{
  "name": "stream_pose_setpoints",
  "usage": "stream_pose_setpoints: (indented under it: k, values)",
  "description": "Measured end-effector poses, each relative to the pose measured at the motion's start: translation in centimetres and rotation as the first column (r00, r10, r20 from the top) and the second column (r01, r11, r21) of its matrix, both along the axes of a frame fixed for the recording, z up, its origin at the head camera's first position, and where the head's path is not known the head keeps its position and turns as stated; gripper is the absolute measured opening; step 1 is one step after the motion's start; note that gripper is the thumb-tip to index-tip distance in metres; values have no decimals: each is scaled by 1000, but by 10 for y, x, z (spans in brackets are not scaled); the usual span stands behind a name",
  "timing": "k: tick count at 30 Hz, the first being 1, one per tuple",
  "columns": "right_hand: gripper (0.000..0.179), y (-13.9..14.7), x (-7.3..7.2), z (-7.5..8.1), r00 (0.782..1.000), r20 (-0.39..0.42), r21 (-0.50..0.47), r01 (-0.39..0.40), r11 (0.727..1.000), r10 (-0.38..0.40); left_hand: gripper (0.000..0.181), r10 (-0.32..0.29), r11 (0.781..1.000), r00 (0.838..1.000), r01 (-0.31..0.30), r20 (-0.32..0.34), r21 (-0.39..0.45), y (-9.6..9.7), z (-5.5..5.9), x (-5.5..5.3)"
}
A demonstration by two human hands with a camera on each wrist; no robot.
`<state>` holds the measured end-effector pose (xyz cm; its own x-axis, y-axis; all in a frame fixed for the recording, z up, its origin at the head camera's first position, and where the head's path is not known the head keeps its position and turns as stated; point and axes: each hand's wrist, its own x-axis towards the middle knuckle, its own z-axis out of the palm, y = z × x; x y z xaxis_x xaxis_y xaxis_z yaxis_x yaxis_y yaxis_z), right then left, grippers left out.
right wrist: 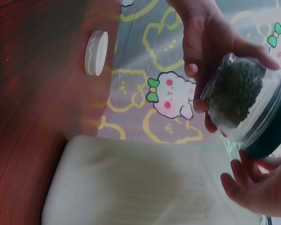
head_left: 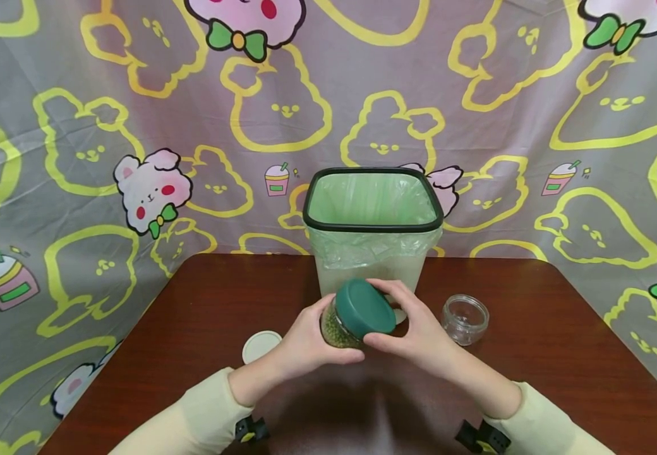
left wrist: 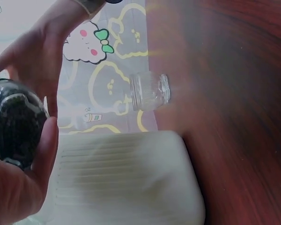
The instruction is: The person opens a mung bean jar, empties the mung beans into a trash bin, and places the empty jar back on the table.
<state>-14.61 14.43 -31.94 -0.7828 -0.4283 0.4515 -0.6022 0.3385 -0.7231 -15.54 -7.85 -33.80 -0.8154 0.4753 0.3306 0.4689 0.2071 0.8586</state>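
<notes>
A clear glass jar (head_left: 335,330) of small green beans is held tilted above the table, a dark green lid (head_left: 366,308) on its mouth. My left hand (head_left: 308,335) grips the glass body, with the thumb along the near side. Around the edge of the lid curl the fingers and thumb of my right hand (head_left: 419,325). In the right wrist view the beans lie inside the jar (right wrist: 236,93), toward its base. The left wrist view shows the jar (left wrist: 16,124) only as a dark shape.
Behind the hands stands a pale bin (head_left: 371,256) with a green liner bag and black rim. An uncovered glass jar (head_left: 465,321) stands to the right on the brown table (head_left: 203,297). A round cream lid (head_left: 260,345) lies to the left, partly behind my left forearm.
</notes>
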Motion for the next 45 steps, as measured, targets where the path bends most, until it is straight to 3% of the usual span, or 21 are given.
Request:
stream_pose_setpoints:
  k: [5, 10, 15, 20, 25, 29, 35, 45]
  values:
    - [73, 7, -1, 1, 994, 28, -9, -106, 994, 106, 70, -56, 998, 998, 56, 26, 8, -2, 1, -1]
    - [80, 8, 1, 3, 987, 82, 1, -139, 990, 139, 69, -37, 999, 999, 37, 15, 2, -3, -1, -1]
    - [85, 2, 4, 7, 999, 43, 123, 3, 992, -8, 73, -1, 1000, 1000, 1, -18, -19, -1, -2, 0]
    - [78, -5, 5, 12, 978, -119, 277, 199, 940, -172, 76, 20, 1000, 1000, -20, -11, -22, 1, -2, 1]
    - [70, -8, 5, 14, 964, -141, 316, 258, 913, -224, 76, 38, 999, 999, -38, -13, -28, 1, -2, 2]
    - [66, -8, 5, 14, 972, -86, 304, 234, 923, -218, 76, 37, 999, 999, -38, -10, -28, 1, -2, 1]
    - [66, -6, 2, 14, 989, -16, 221, 147, 964, -147, 76, 14, 1000, 1000, -14, 7, -18, -1, -3, 1]
    - [70, -2, 2, 12, 995, -76, 157, 83, 984, -72, 74, 4, 1000, 1000, -4, 14, -11, -2, -4, 0]
